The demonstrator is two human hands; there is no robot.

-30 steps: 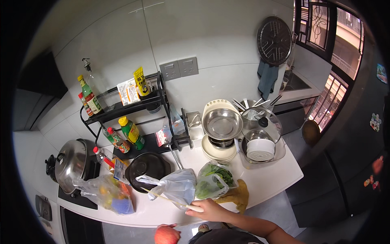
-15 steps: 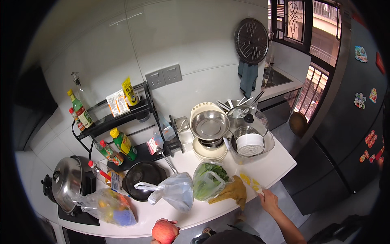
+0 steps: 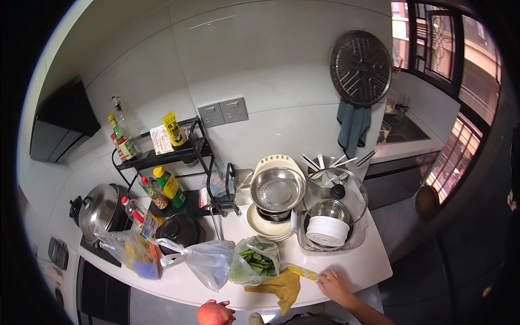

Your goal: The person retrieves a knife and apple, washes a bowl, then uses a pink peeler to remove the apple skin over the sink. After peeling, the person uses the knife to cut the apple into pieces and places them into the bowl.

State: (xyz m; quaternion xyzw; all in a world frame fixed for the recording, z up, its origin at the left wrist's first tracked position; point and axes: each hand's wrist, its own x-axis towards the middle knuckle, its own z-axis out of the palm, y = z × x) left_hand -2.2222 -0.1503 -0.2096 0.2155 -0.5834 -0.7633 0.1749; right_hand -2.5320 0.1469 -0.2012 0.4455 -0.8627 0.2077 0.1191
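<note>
My left hand point(image 3: 231, 313), at the lower edge of the picture, is closed around a round red fruit point(image 3: 214, 314), just in front of the counter edge. Its thumb and palm are mostly hidden. Over the right part of the counter, my right hand point(image 3: 332, 285) grips the end of a flat, yellow-patterned knife point(image 3: 302, 272) that points left. The knife's tip reaches a crumpled mustard-brown cloth point(image 3: 286, 288), which hangs partly over the front edge. Left of the cloth sits a clear plastic bag of leafy greens point(image 3: 254, 261), beside a tied white plastic bag point(image 3: 208, 265).
Behind stand a steel bowl point(image 3: 278, 189) over stacked plates and a clear bin point(image 3: 352, 238) holding a white container and pots. A black rack point(image 3: 179, 157) with bottles, a dark pan point(image 3: 181, 230), a bag of produce point(image 3: 135, 254) and a steel pot point(image 3: 100, 208) line the left.
My view has turned, so the counter and its things sit differently in the picture. Both hands keep their holds, and the knife stays close beside the cloth.
</note>
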